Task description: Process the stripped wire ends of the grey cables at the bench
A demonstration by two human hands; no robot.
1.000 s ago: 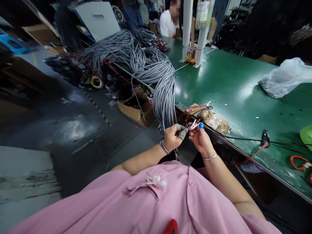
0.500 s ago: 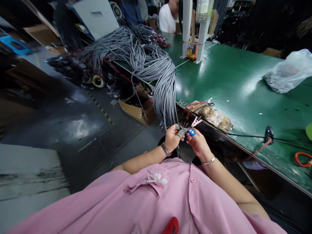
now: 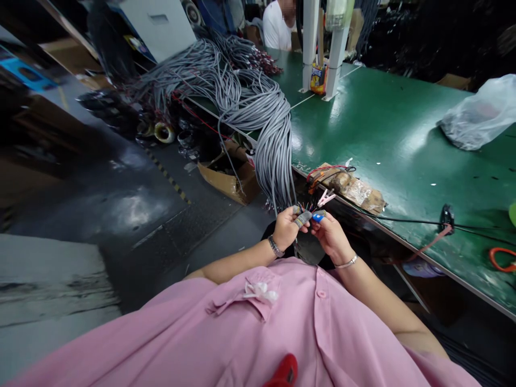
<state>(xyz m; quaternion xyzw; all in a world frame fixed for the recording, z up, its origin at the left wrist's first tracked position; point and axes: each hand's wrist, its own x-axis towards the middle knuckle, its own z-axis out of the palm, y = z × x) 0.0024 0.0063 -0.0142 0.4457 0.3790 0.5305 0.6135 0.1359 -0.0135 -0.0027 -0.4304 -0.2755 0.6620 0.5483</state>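
Close together in front of my chest, both hands pinch at the coloured wires (image 3: 307, 207) fanning out of a cable end. My left hand (image 3: 287, 228), with grey finger covers on, is closed on the cable end. My right hand (image 3: 328, 234) has its thumb and forefinger pressed together at the wires; blue and grey covers sit on those fingers. Just beyond the fingertips, a pink clothes peg (image 3: 325, 198) is at the table edge. A thick bundle of grey cables (image 3: 276, 156) hangs over the edge to the left of it.
A taped cardboard piece (image 3: 358, 191) lies on the green table (image 3: 387, 123). Farther right are a plastic bag (image 3: 479, 115) and orange-handled scissors (image 3: 502, 259). An open cardboard box (image 3: 228, 180) stands below the cables. A person in white (image 3: 277, 27) is at the back.
The view has shifted slightly. Both hands stay together at the wires, and my right thumb with the blue cover has tilted a little.
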